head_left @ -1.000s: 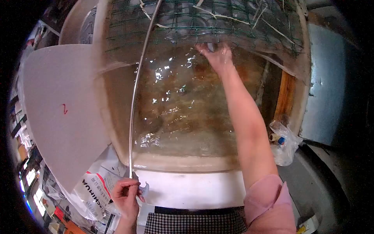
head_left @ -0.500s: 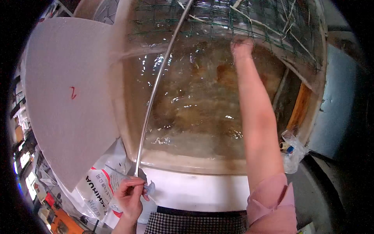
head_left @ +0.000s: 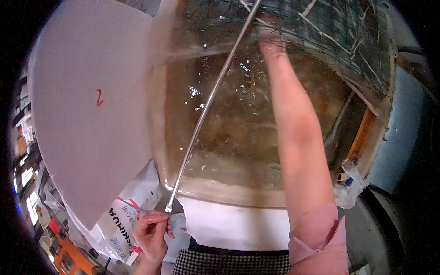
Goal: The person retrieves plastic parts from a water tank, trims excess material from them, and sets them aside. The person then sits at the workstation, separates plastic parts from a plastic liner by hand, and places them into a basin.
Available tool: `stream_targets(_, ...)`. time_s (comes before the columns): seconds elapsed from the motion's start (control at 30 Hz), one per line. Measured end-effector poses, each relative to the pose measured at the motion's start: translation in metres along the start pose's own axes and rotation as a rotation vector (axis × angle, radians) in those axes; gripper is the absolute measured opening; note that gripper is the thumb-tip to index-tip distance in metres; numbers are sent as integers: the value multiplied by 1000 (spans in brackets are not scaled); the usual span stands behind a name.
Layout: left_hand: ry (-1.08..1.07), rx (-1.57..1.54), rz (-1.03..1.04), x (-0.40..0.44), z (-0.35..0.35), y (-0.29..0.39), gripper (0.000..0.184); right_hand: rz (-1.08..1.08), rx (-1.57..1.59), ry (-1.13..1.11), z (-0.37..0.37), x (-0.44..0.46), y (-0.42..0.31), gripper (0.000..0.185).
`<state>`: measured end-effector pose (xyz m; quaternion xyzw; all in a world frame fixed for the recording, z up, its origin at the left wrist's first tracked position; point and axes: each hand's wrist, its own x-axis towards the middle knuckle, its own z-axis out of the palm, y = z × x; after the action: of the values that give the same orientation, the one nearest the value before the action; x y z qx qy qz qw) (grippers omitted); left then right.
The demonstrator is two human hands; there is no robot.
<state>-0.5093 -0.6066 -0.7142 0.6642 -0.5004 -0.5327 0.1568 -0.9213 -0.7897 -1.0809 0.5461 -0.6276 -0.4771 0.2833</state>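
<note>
My right arm stretches over a tank of brownish water (head_left: 229, 133). At its far end, my right hand (head_left: 273, 43) is in or at the water, against the green netting (head_left: 334, 34); its fingers are blurred and hidden. My left hand (head_left: 152, 233) is at the near left, outside the tank, with thumb and fingers pinched together. A thin grey-blue strip (head_left: 137, 210) runs to those fingers; I cannot make out what it is. Just above the left hand is the near end of a metal rod (head_left: 201, 117), which slants across the tank.
A large white board (head_left: 91, 119) marked in red stands left of the tank. Below it lies a printed white bag (head_left: 121, 229). A clear plastic bag (head_left: 350, 190) hangs by the right rim. White sheet material (head_left: 233, 224) lines the near edge.
My right hand has reached farther toward the netting and slightly left. A pale bluish piece beside my left fingers no longer shows there. The view has shifted, so the rod appears farther right.
</note>
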Motion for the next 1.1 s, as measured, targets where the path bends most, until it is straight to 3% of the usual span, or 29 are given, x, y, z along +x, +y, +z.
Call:
stream_targets(0.03,-21,-2,16,1,-2,-2,8,213,665,38,4,0,-5,35)
stream_targets(0.17,-23,-38,31,-2,-5,-2,10,1307,2672,-382,14,-15,-49,22)
stream_targets(0.23,-7,-12,65,-7,-9,2,10,1565,3174,-544,3,-6,-49,21)
stream_targets(0.37,-17,139,163,-13,-20,8,9,1050,3742,-724,-52,-7,-30,20)
stream_targets(0.43,-5,192,228,-13,-28,8,9,835,3834,-553,-83,0,-3,27)
stream_targets(0.47,-10,239,286,-13,-32,7,9,804,3774,-349,-95,3,12,31)
stream_targets(0.5,10,248,274,-13,-38,4,9,778,3787,-388,-96,4,2,31)
stream_targets(0.6,56,259,222,-21,-47,-5,13,1061,3458,-536,-65,-3,-16,19)
stream_targets(0.63,29,315,350,-23,-48,-9,17,1113,3348,-582,-57,-4,-20,17)
stream_targets(0.67,6,380,481,-24,-52,-8,22,1031,3264,-626,-58,-15,-16,22)
stream_targets(0.7,-51,387,435,-30,-57,4,35,862,3148,-649,-66,-37,-8,27)
stream_targets(0.77,-69,611,685,-37,-77,23,48,504,2812,-580,-85,-84,14,37)
stream_targets(0.8,25,597,736,-48,-89,26,45,355,2610,-518,-88,-112,27,43)
stream_targets(0.83,117,575,796,-58,-101,25,42,182,2259,-299,-72,-138,22,42)
stream_targets(0.87,222,598,792,-68,-120,35,37,21,2137,-202,-60,-166,29,41)
stream_targets(0.9,319,615,782,-78,-140,43,33,14,2172,-345,-25,-197,13,38)
stream_targets(0.93,444,604,782,-82,-157,51,25,11,2062,-483,-44,-228,57,33)
stream_targets(0.97,577,619,748,-85,-170,62,26,345,2200,-828,-43,-260,70,31)
stream_targets(1.0,591,647,706,-88,-192,60,28,341,2230,-863,-13,-291,67,31)
stream_targets(1.03,630,616,663,-85,-208,62,29,536,2123,-871,7,-319,72,26)
stream_targets(1.07,701,543,592,-82,-220,44,30,556,2085,-1032,0,-342,108,20)
stream_targets(1.1,590,605,438,-81,-236,43,29,534,2168,-1036,7,-371,121,16)
